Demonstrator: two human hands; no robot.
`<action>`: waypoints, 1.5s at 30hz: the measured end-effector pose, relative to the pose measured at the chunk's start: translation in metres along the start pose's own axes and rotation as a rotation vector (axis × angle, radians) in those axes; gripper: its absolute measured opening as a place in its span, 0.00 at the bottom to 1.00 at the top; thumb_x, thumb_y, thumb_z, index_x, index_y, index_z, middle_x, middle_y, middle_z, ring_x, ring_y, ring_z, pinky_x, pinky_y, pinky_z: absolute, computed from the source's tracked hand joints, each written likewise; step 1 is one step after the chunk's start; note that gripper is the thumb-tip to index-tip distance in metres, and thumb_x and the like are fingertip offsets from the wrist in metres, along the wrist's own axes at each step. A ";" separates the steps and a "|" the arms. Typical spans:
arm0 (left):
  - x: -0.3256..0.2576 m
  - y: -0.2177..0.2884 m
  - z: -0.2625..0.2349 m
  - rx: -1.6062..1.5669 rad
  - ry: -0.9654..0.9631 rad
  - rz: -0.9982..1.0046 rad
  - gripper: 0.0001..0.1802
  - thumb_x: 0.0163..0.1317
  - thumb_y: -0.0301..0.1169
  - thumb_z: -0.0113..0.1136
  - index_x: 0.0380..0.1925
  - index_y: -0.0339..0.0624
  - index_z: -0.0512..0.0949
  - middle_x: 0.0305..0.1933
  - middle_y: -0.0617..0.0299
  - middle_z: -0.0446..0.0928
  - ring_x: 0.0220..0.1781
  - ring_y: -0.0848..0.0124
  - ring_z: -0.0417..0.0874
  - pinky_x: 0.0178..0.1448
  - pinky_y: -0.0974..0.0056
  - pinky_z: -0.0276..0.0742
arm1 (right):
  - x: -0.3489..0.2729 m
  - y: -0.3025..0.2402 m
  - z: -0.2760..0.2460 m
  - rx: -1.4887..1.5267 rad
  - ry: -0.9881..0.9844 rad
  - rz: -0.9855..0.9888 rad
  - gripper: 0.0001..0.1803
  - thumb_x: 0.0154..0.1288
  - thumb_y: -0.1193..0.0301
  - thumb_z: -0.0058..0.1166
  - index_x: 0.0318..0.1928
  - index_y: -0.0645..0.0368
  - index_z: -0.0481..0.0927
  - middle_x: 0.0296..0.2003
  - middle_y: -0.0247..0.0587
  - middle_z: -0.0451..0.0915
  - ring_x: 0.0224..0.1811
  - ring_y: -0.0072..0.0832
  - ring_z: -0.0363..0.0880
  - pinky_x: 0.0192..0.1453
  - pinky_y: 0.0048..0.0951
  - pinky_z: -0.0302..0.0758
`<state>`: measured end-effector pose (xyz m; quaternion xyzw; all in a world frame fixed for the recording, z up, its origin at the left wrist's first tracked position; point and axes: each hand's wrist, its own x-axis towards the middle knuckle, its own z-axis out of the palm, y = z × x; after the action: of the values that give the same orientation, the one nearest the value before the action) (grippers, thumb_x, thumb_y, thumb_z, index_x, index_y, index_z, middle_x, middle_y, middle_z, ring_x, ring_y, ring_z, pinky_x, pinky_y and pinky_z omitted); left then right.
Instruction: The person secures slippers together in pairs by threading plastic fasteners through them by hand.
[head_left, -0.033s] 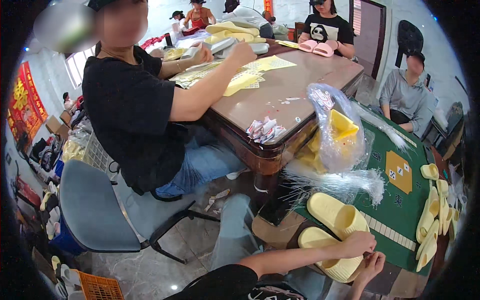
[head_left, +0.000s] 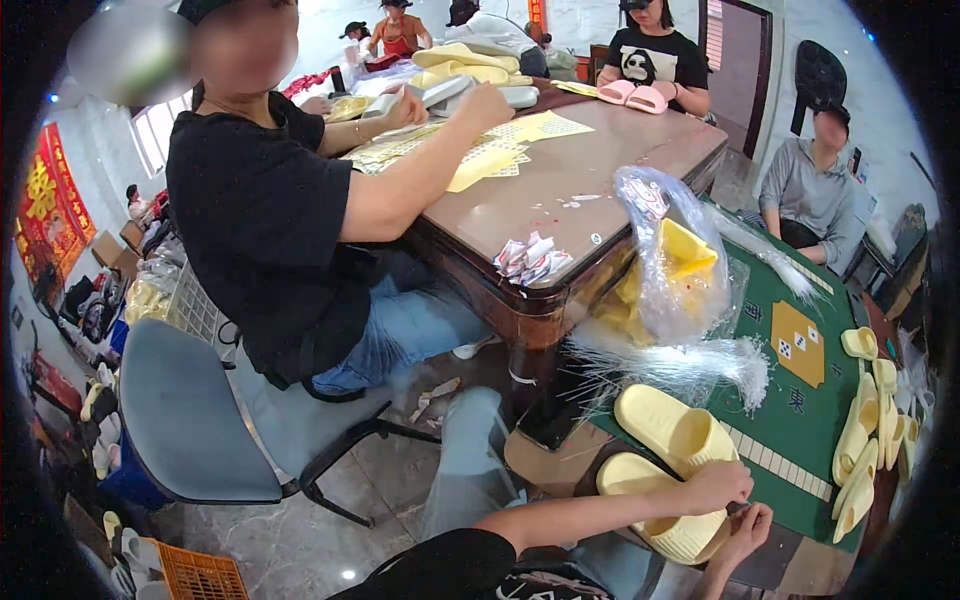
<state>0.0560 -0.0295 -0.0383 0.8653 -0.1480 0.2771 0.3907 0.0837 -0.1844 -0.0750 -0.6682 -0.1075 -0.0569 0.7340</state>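
Two pale yellow slide sandals lie side by side at the near edge of the green table: the farther sandal (head_left: 660,415) and the nearer sandal (head_left: 625,477), which my left forearm crosses. At the right end of this pair, my left hand (head_left: 716,487) is closed in a pinch. Just below it, my right hand (head_left: 746,530) is also closed, its fingertips close to those of the left. Whatever is between the fingers is too small to make out. A bundle of thin clear plastic strands (head_left: 700,365) lies beyond the sandals.
More yellow sandals (head_left: 858,425) line the green table's right side. A plastic bag with yellow pieces (head_left: 690,260) rests against the brown table (head_left: 600,165). Close on the left are a seated co-worker in black (head_left: 260,200) and a grey chair (head_left: 190,410). Other people sit farther back.
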 end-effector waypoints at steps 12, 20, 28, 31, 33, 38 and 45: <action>-0.039 0.027 -0.038 0.063 0.271 0.023 0.13 0.45 0.20 0.51 0.34 0.34 0.74 0.40 0.56 0.73 0.47 0.60 0.72 0.50 0.60 0.71 | -0.007 -0.015 -0.029 -0.014 0.087 0.069 0.04 0.67 0.72 0.46 0.38 0.59 0.71 0.28 0.27 0.68 0.28 0.11 0.64 0.32 0.14 0.64; -0.073 0.029 -0.045 0.056 0.208 -0.393 0.31 0.53 0.18 0.46 0.60 0.33 0.55 0.58 0.43 0.61 0.62 0.49 0.61 0.64 0.55 0.58 | 0.001 -0.022 -0.028 -0.543 -0.406 -0.274 0.18 0.52 0.85 0.47 0.47 0.66 0.73 0.46 0.44 0.74 0.49 0.32 0.71 0.57 0.29 0.65; -0.072 0.024 -0.034 0.062 0.211 -0.334 0.21 0.55 0.25 0.51 0.49 0.30 0.64 0.45 0.45 0.70 0.51 0.51 0.69 0.55 0.56 0.65 | -0.020 -0.044 0.016 -0.920 -0.321 -0.586 0.11 0.46 0.78 0.53 0.33 0.62 0.70 0.41 0.47 0.74 0.44 0.44 0.68 0.50 0.39 0.66; -0.076 0.024 -0.033 0.027 0.210 -0.289 0.21 0.55 0.24 0.51 0.49 0.30 0.65 0.45 0.45 0.70 0.52 0.51 0.70 0.56 0.56 0.66 | -0.025 -0.048 0.012 -0.761 -0.397 -0.414 0.10 0.47 0.77 0.53 0.32 0.62 0.69 0.37 0.47 0.72 0.42 0.43 0.69 0.49 0.37 0.67; -0.078 0.028 -0.036 -0.032 0.189 -0.202 0.21 0.55 0.23 0.53 0.50 0.29 0.66 0.47 0.44 0.70 0.53 0.51 0.70 0.57 0.56 0.67 | -0.033 -0.054 0.012 -0.667 -0.377 -0.378 0.11 0.46 0.78 0.54 0.32 0.62 0.68 0.33 0.46 0.70 0.40 0.40 0.70 0.47 0.34 0.67; -0.077 0.037 -0.037 -0.049 0.218 -0.089 0.20 0.55 0.21 0.52 0.49 0.29 0.68 0.44 0.45 0.72 0.50 0.51 0.72 0.55 0.57 0.69 | -0.034 -0.064 0.003 -0.557 -0.421 -0.264 0.11 0.45 0.84 0.52 0.32 0.63 0.70 0.32 0.44 0.70 0.38 0.37 0.72 0.45 0.30 0.69; -0.071 0.078 -0.078 0.034 0.378 -0.051 0.22 0.48 0.19 0.51 0.48 0.35 0.73 0.44 0.53 0.74 0.50 0.57 0.74 0.55 0.59 0.71 | -0.002 -0.059 -0.029 -0.388 -0.184 -0.264 0.09 0.46 0.83 0.49 0.32 0.64 0.71 0.28 0.35 0.71 0.35 0.24 0.69 0.44 0.24 0.67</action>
<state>-0.0662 -0.0178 0.0079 0.8078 -0.0453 0.4269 0.4039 0.0704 -0.2191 -0.0207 -0.7791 -0.2471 -0.1108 0.5653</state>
